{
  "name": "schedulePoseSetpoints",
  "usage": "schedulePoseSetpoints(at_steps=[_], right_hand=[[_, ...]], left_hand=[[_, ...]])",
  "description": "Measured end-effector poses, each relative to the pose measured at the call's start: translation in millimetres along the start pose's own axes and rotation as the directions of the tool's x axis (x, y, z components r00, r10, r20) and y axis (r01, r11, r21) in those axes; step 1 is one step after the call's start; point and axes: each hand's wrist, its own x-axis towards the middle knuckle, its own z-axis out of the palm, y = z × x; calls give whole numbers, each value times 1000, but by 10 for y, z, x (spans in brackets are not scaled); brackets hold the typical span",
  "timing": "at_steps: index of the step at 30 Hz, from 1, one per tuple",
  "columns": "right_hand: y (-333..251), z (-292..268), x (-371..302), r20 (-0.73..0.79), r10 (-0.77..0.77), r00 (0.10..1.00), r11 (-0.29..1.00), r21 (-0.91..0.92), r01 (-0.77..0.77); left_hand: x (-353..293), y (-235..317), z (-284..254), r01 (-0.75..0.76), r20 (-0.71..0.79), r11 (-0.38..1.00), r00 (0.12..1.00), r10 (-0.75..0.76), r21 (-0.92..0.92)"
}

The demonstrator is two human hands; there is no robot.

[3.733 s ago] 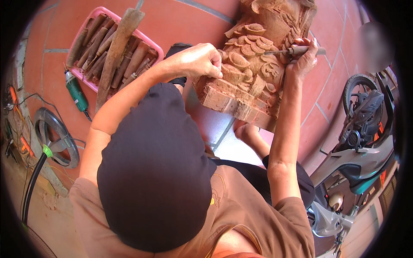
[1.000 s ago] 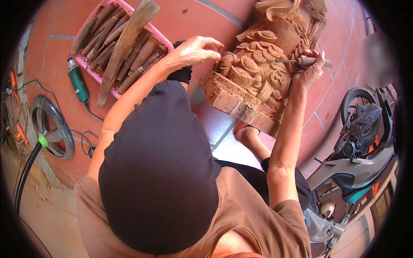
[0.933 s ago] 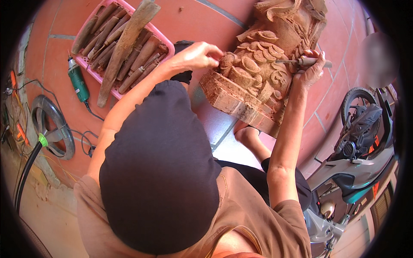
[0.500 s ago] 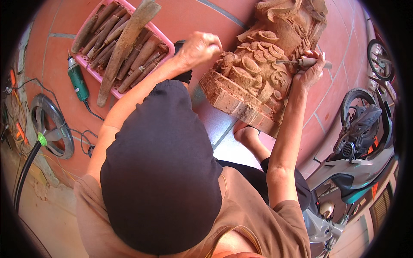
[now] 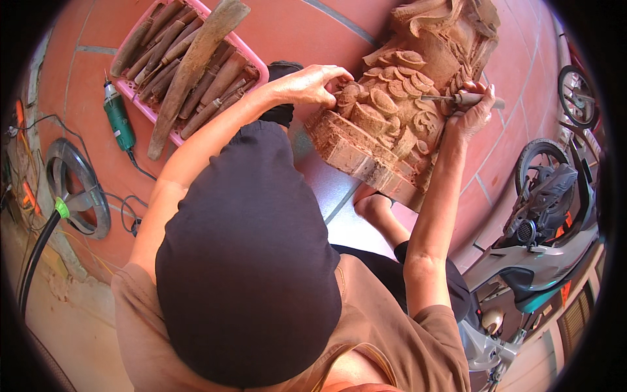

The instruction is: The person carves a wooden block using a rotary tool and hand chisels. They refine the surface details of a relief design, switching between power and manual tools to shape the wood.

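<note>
A brown wood carving (image 5: 382,111) with a stepped base and rounded, layered relief lies tilted on the floor in front of me. My left hand (image 5: 313,86) reaches its left edge, fingers curved and thumb apart; the fingertips appear to touch the carved knob there. At the carving's right side, my right hand (image 5: 471,112) is closed round the pale handle of a carving chisel (image 5: 469,99). The chisel's thin metal blade points left, over the relief. Whether its tip touches the wood is too small to tell.
To the left, a pink plastic basket (image 5: 264,73) holds several wooden-handled tools, with a long wooden piece (image 5: 189,81) across it. Beside it lies a green corded power tool (image 5: 118,119). A wheel-shaped ring (image 5: 98,202) rests farther left. A motorbike (image 5: 542,255) stands right, and my bare foot (image 5: 373,208) is below the carving.
My left hand has moved right and slightly down to the carving's left edge, its fingers spreading apart. The right hand keeps the chisel in nearly the same place.
</note>
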Motion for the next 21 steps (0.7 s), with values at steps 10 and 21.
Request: schedulePoseSetpoints(at_steps=[10, 21], right_hand=[[15, -49, 30, 6, 5, 1000, 1000, -13, -5], [-30, -14, -15, -30, 8, 1000, 1000, -19, -8]], left_hand=[[-166, -32, 196, -100, -271, 994, 956, 109, 46], [103, -186, -55, 162, -304, 987, 941, -149, 17]])
